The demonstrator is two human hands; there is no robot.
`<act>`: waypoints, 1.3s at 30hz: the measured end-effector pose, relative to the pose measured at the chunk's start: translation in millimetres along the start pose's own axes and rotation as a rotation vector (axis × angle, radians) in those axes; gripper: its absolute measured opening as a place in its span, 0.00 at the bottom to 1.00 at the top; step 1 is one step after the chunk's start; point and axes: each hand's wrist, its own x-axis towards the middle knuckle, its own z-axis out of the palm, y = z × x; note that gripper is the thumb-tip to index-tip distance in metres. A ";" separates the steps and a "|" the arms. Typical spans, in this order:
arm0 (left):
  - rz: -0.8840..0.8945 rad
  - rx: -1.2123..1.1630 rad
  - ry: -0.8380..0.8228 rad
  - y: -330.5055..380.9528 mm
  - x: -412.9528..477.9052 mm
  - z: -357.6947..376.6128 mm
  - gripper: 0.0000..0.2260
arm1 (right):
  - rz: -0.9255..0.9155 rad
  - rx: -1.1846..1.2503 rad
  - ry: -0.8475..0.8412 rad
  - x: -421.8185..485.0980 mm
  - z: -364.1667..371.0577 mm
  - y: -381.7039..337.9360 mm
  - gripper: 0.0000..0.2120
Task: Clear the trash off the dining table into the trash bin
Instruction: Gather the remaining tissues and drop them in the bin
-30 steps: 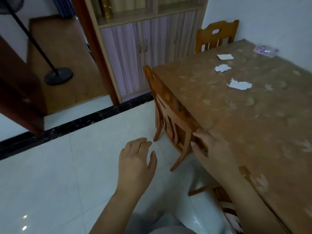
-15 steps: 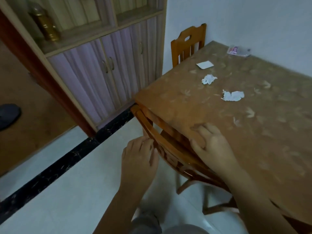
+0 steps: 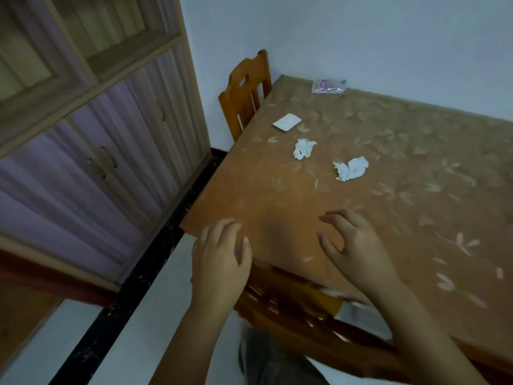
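The dining table has a brown leaf-patterned cover. On it lie two crumpled white tissues, one further left and one to its right, plus a flat white paper square beyond them. A clear plastic wrapper rests at the far edge by the wall. My left hand hovers at the table's near corner, fingers apart, empty. My right hand is over the table's near part, fingers curled and spread, holding nothing. No trash bin is in view.
A wooden chair stands at the table's far left end against the wall. Another wooden chair is tucked under the near edge below my hands. A cabinet with purple doors lines the left side. White floor tiles lie below.
My view has swung right and closer to the table. Both hands have risen from the chair back to the table's near corner; the right hand has lifted off the edge.
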 end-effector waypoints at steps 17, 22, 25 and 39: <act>0.119 -0.129 -0.229 -16.8 172.8 117.1 0.11 | 0.318 0.017 0.089 101.5 38.6 103.4 0.12; 0.117 -0.141 -0.282 -20.2 218.7 177.0 0.12 | 0.474 0.065 0.114 131.5 62.0 141.9 0.12; 0.122 -0.152 -0.306 -26.2 240.3 219.4 0.12 | 0.504 0.067 0.120 147.0 77.9 164.9 0.12; 0.060 -0.232 -0.252 -14.2 308.2 334.5 0.16 | 0.523 0.054 0.195 187.6 114.1 237.1 0.11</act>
